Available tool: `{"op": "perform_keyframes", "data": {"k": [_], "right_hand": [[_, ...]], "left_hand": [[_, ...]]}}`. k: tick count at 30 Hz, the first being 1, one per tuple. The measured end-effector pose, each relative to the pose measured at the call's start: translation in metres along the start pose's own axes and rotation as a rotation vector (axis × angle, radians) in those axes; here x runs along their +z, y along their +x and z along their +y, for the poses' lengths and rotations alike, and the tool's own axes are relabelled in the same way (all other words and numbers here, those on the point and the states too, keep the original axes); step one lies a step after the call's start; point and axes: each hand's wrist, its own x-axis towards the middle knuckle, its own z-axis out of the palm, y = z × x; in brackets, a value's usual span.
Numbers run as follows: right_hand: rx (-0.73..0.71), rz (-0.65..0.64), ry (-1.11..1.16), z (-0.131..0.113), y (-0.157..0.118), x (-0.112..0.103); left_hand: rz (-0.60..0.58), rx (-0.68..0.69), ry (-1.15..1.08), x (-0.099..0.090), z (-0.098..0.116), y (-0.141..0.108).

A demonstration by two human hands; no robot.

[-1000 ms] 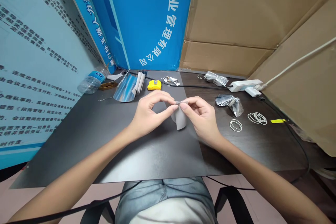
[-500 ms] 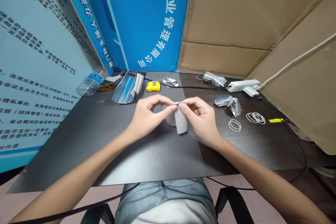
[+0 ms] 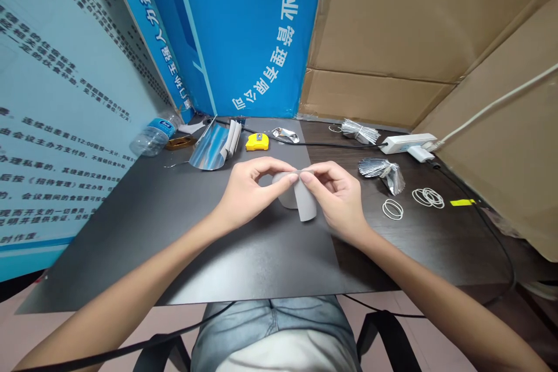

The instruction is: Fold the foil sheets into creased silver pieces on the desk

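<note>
Above the middle of the table, a strip of light grey paper or film [image 3: 306,203] hangs in a bent loop from my fingertips. My left hand [image 3: 255,189] pinches its top edge between thumb and forefinger. Close beside it, my right hand [image 3: 337,195] pinches the same edge, the two thumbs nearly touching. One end of the strip curves down below the thumbs; another part curls behind my left thumb. Beyond my left hand, a yellow tape measure [image 3: 257,142] and a curled blue printed sheet [image 3: 210,148] rest on the table.
At the right lie two bundles of silver strips [image 3: 360,131], white rubber bands [image 3: 429,197], a yellow strip [image 3: 462,203] and a white power strip [image 3: 410,142]. A plastic bottle [image 3: 152,136] lies at the back left. Printed blue panels and cardboard [image 3: 379,29] wall the table in.
The view has shifted slightly, so everything sits a little further right or higher. Both hands keep their pinch on the grey strip, whose hanging end tilts a bit more to the right.
</note>
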Motion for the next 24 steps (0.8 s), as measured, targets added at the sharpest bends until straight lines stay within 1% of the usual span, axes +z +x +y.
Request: {"op": "perform_keyframes", "data": {"k": [6, 9, 13, 17, 20, 24], "right_hand": [[-0.007, -0.021, -0.003, -0.002, -0.001, -0.001], [0.034, -0.047, 0.037, -0.005, 0.001, -0.004], [0.160, -0.096, 0.141, -0.004, 0.006, -0.010], [0.370, -0.185, 0.260, -0.001, 0.011, -0.012], [0.475, -0.233, 0.289, 0.000, 0.015, -0.012], [0.514, -0.299, 0.183, 0.006, 0.019, -0.012]], "left_hand": [[-0.036, -0.008, -0.051, -0.001, -0.001, 0.001], [-0.045, -0.027, -0.102, -0.002, -0.004, 0.003], [-0.031, -0.084, -0.164, -0.004, -0.005, 0.007], [-0.044, -0.204, -0.237, -0.007, -0.007, 0.010], [-0.118, -0.314, -0.249, -0.008, -0.013, 0.012], [-0.228, -0.415, -0.198, -0.008, -0.024, 0.013]]}}
